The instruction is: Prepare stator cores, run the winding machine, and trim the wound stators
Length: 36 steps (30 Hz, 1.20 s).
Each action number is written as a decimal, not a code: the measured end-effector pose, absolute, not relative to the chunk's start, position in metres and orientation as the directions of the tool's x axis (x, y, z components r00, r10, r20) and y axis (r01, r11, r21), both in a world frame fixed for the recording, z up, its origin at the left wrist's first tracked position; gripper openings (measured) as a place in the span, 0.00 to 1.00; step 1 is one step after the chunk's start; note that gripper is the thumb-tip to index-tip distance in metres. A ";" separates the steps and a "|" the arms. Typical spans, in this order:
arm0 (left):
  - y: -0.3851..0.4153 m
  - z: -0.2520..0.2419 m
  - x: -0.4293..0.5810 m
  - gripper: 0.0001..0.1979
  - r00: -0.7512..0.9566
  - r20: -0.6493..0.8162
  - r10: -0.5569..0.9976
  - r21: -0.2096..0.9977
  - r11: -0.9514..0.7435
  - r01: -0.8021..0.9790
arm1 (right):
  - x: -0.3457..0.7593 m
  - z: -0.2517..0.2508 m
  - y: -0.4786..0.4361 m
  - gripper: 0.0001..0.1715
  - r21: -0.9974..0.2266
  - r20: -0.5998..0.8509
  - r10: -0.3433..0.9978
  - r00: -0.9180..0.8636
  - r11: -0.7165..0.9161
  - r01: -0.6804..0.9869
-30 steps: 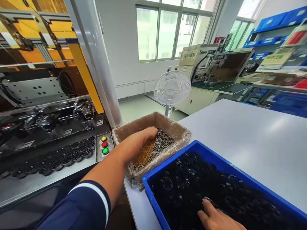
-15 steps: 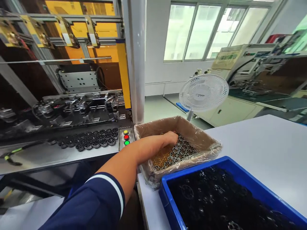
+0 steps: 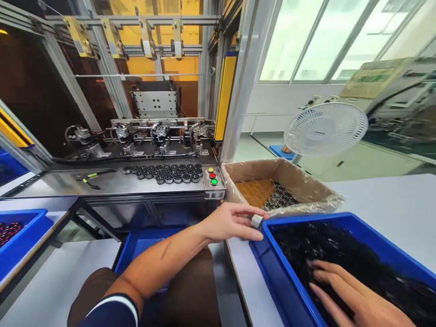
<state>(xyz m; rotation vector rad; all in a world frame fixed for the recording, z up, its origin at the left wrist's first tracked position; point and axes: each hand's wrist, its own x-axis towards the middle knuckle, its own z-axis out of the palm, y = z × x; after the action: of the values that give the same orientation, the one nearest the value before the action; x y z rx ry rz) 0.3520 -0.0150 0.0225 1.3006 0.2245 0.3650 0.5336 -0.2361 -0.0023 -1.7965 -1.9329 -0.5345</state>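
My left hand (image 3: 231,221) hovers at the near corner of the blue bin (image 3: 272,254), fingers pinched on a small silver ring part (image 3: 256,221). Just behind it stands a plastic-lined cardboard box (image 3: 306,181) holding rows of silver rings (image 3: 281,198) over an orange tray. My right hand (image 3: 354,295) lies flat with fingers spread on the black round parts (image 3: 340,245) filling the blue bin.
A machine bench (image 3: 112,181) to the left carries a row of black parts (image 3: 166,172), a button panel (image 3: 213,176) and pliers (image 3: 90,177). A white fan (image 3: 325,129) stands behind the box. More blue bins sit at far left (image 3: 20,231) and under the bench (image 3: 143,243).
My left hand has come out of the cardboard box toward me, now pinching a silver ring. My right hand has reappeared flat in the blue bin. The view has swung left.
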 end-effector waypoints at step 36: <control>-0.112 -0.007 0.312 0.26 0.919 0.093 0.383 0.837 0.470 -0.281 | 0.444 0.032 -0.244 0.15 -0.132 0.749 0.646 -0.152 0.369 0.920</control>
<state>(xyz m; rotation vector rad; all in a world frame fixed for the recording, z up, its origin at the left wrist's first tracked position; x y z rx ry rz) 0.3121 -0.1118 -0.0071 1.0027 0.1128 0.4082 0.4439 -0.2437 0.0321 -1.3590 -1.8840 -0.4662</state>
